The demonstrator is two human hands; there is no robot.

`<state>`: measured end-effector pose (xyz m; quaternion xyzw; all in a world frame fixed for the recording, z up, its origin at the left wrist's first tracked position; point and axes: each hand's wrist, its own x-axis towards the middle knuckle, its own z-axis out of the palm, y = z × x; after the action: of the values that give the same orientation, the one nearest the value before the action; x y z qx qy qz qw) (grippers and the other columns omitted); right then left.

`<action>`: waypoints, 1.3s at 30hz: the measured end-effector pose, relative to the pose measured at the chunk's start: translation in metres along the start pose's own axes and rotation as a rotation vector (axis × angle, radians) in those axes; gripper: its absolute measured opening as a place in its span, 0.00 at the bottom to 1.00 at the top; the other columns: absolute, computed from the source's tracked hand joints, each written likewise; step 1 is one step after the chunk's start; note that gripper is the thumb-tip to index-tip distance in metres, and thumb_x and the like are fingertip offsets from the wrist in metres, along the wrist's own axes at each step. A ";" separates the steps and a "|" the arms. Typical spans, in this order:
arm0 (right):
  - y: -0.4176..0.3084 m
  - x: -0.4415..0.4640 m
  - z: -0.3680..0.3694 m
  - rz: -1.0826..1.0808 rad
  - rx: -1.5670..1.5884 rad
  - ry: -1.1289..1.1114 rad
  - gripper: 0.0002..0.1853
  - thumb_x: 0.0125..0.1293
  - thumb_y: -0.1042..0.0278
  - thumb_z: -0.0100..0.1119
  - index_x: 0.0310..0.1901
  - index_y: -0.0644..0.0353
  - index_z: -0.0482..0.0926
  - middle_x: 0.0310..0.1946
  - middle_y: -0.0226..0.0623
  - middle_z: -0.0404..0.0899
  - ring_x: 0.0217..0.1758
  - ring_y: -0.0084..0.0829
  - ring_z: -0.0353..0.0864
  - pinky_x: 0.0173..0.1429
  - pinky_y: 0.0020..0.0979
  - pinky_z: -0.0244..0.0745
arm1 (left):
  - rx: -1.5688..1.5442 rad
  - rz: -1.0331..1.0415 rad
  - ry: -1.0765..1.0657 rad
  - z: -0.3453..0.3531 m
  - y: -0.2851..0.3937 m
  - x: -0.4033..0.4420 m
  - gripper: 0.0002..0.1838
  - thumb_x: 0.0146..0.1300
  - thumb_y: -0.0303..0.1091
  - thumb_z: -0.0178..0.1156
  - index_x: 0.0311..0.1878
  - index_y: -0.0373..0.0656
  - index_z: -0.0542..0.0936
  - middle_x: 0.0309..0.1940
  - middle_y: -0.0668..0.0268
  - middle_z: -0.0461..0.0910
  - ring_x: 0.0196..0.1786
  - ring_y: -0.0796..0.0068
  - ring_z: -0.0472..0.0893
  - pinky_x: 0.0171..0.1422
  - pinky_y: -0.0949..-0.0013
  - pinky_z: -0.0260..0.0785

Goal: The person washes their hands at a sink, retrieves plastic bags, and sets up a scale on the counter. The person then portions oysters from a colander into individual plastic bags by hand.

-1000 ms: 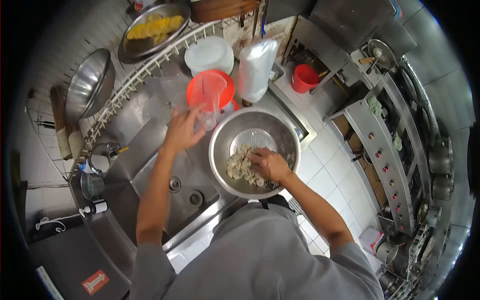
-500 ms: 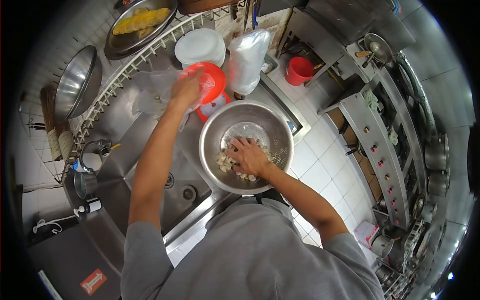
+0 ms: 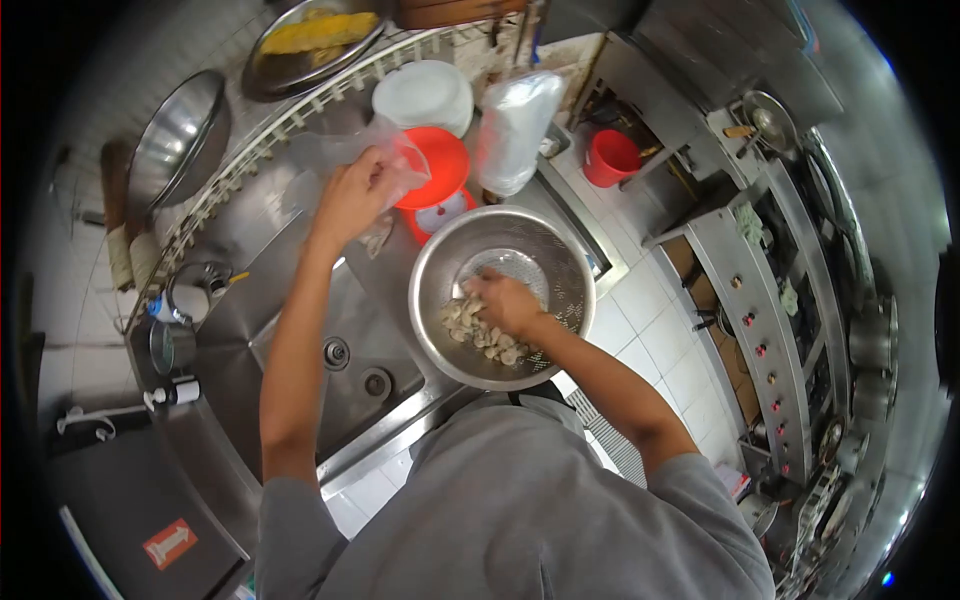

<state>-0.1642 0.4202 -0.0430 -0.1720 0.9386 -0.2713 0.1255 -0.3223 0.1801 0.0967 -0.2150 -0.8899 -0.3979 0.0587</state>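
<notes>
A clear plastic bag (image 3: 408,165) is pinched in my left hand (image 3: 355,197), beside the red bowl (image 3: 440,165) of a red scale (image 3: 438,213). My right hand (image 3: 507,303) is down inside a perforated metal colander (image 3: 432,345), at the pale, lumpy food pieces (image 3: 490,340). Its fingers are curled and partly hidden, so what they hold cannot be made out. The pieces lie in the near left part of the colander.
A metal sink (image 3: 340,400) lies below my left arm. White plates (image 3: 423,97) and a large wrapped clear plastic bundle (image 3: 520,130) stand behind the scale. A red bucket (image 3: 611,158) is on the floor, with a stove (image 3: 745,310) at the right.
My left hand has drawn back from over the red bowl, with the clear bag in its fingers. My right hand, spread flat on the pieces before, has curled and shifted within the colander.
</notes>
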 end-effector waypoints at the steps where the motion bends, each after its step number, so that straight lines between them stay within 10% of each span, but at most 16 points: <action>1: 0.006 0.007 0.000 -0.079 0.036 0.099 0.20 0.55 0.68 0.67 0.52 0.57 0.80 0.50 0.44 0.81 0.52 0.40 0.84 0.47 0.43 0.84 | 0.014 -0.018 0.022 -0.005 0.009 -0.007 0.15 0.66 0.43 0.60 0.42 0.39 0.77 0.32 0.48 0.84 0.37 0.45 0.83 0.41 0.49 0.73; 7: 0.013 0.004 -0.037 0.442 1.116 -0.104 0.14 0.60 0.68 0.67 0.48 0.56 0.82 0.40 0.28 0.80 0.42 0.22 0.80 0.37 0.32 0.81 | 0.124 -0.235 0.272 -0.018 0.032 -0.047 0.10 0.64 0.35 0.65 0.43 0.40 0.79 0.30 0.53 0.82 0.30 0.50 0.81 0.36 0.58 0.72; 13: 0.023 -0.008 -0.051 0.529 1.148 0.004 0.15 0.59 0.69 0.68 0.49 0.56 0.82 0.41 0.28 0.81 0.42 0.24 0.80 0.35 0.31 0.79 | 0.316 0.150 0.040 -0.009 0.049 -0.098 0.14 0.61 0.19 0.56 0.49 0.41 0.80 0.44 0.51 0.76 0.38 0.48 0.83 0.44 0.51 0.77; 28: 0.012 -0.035 -0.074 0.560 1.301 0.026 0.11 0.62 0.69 0.63 0.47 0.54 0.80 0.40 0.28 0.79 0.41 0.25 0.77 0.37 0.30 0.72 | 0.780 -0.431 0.074 -0.044 0.027 -0.143 0.22 0.55 0.15 0.56 0.56 0.31 0.73 0.62 0.49 0.69 0.46 0.41 0.83 0.51 0.48 0.79; 39: -0.085 0.015 -0.101 0.256 1.643 -0.449 0.13 0.63 0.68 0.62 0.49 0.58 0.79 0.41 0.32 0.79 0.42 0.25 0.79 0.37 0.26 0.72 | 0.154 -0.122 -0.019 0.022 0.076 -0.141 0.40 0.49 0.15 0.61 0.71 0.38 0.66 0.72 0.59 0.65 0.56 0.46 0.81 0.55 0.52 0.80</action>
<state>-0.1892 0.3944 0.0850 0.0307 0.4097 -0.8079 0.4226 -0.1612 0.1931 0.0949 -0.1591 -0.9299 -0.3289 0.0423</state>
